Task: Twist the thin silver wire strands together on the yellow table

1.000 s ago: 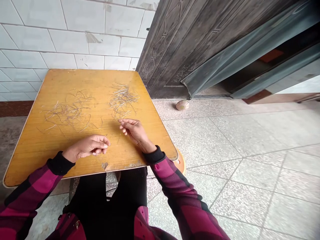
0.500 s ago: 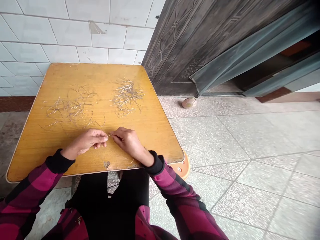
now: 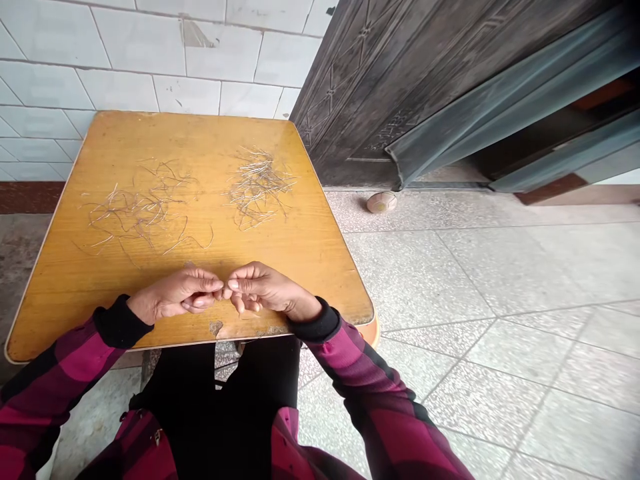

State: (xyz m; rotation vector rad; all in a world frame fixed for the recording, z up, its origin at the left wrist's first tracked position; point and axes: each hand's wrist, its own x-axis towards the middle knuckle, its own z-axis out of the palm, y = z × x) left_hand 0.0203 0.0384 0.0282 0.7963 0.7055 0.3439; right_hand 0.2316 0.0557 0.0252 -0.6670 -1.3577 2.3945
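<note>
Over the near part of the yellow wooden table [image 3: 215, 137], my two hands meet fingertip to fingertip. My left hand [image 3: 180, 292] is closed in a pinch on a thin wire [image 3: 225, 287]. The thumb and index finger of my right hand [image 3: 270, 288] pinch the same wire, with the other fingers curled below. Almost all of the wire is hidden by the fingers. Beyond my left hand lies a loose, spread-out heap of thin bent wires [image 3: 137, 213]. A denser bunch of straighter, shinier wires [image 3: 260, 183] lies farther back on the right.
A white tiled wall [image 3: 145, 47] stands behind the table. To the right are a dark carved wooden door [image 3: 360, 87] and a grey-green curtain [image 3: 450, 133]. A rounded pale object [image 3: 381, 203] rests on the tiled floor [image 3: 400, 280]. An orange stool edge [image 3: 373, 330] shows under the table's right corner.
My right hand has turned over from knuckles-up to thumb-up, and its fingertips have come close to my left hand's. The wire between them shows less. The view has shifted slightly.
</note>
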